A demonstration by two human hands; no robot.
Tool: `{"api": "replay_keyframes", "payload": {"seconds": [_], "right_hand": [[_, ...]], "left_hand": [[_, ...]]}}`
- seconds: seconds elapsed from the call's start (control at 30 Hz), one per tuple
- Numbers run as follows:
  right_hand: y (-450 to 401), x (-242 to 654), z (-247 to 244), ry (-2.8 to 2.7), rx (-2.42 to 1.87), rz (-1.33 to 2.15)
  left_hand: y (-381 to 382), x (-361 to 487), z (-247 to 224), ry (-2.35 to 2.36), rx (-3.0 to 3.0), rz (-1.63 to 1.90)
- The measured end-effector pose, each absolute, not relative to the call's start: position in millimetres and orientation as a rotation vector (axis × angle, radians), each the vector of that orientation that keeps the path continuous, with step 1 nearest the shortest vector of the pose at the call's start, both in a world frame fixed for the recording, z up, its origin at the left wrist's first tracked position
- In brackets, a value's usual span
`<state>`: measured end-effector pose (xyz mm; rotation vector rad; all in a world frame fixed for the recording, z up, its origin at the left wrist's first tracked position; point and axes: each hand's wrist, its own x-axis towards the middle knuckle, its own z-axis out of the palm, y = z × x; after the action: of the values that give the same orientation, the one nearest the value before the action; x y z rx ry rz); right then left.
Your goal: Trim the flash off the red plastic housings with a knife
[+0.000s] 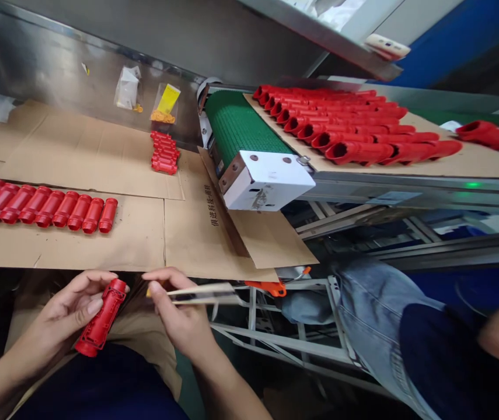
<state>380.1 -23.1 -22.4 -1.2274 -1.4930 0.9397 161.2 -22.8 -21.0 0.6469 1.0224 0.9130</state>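
Note:
My left hand (pixel 67 312) is closed around a red plastic tube-shaped housing (pixel 103 321), held tilted over my lap. Grooves and cut-outs show along its upper face. Just to the right, my right hand (pixel 181 312) pinches a slim, pale, tweezer-like tool (pixel 208 293) between thumb and fingers. Its long end points right and is blurred; a small yellow bit shows at the thumb. The tool and the housing are apart. Beyond my hands, a row of similar red housings (pixel 50 207) lies on the cardboard (pixel 139 245).
A smaller group of red parts (pixel 164 153) sits farther back, near bags with a yellow label (pixel 169 99) and white paper (pixel 128 87). A green conveyor belt (pixel 240 125) ends at mid-view. Several red hollow shells (pixel 354 151) stand in rows rightward. Another person's jeans-clad leg (pixel 380 315) is at right.

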Motion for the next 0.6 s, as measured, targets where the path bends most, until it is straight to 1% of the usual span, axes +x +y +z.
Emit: {"api": "replay_keyframes", "payload": {"seconds": [0.1, 0.17, 0.2, 0.23, 0.27, 0.37, 0.43, 0.5, 0.6], "right_hand": [[-19, 371, -27, -1.259, -1.246, 1.457], [-20, 364, -31, -1.092, -1.296, 1.638], [-22, 361, -32, -1.066, -1.321, 1.649], [-25, 360, -33, -1.107, -1.333, 1.591], [-28, 359, -33, -1.206, -1.330, 1.457], [-36, 363, -29, -1.578, -1.171, 0.837], [-39, 367, -27, -1.698, -1.008, 0.577], [-41, 368, -27, -1.736, -0.889, 0.522], [-41, 366, -32, -1.727, -0.833, 0.505]], "left_hand": [[-23, 158, -18, 0.985, 0.573, 0.806], [-26, 157, -19, 0.959, 0.546, 0.829], [-27, 157, -20, 0.972, 0.593, 0.880], [-29, 158, -22, 1.013, 0.675, 0.945], [-30, 158, -23, 1.074, 0.760, 1.011], [-32, 161, -26, 1.248, 0.818, 1.144], [-32, 163, -27, 1.249, 0.736, 1.171], [-32, 165, -27, 1.219, 0.713, 1.174], [-33, 165, -27, 1.202, 0.729, 1.184]]}}
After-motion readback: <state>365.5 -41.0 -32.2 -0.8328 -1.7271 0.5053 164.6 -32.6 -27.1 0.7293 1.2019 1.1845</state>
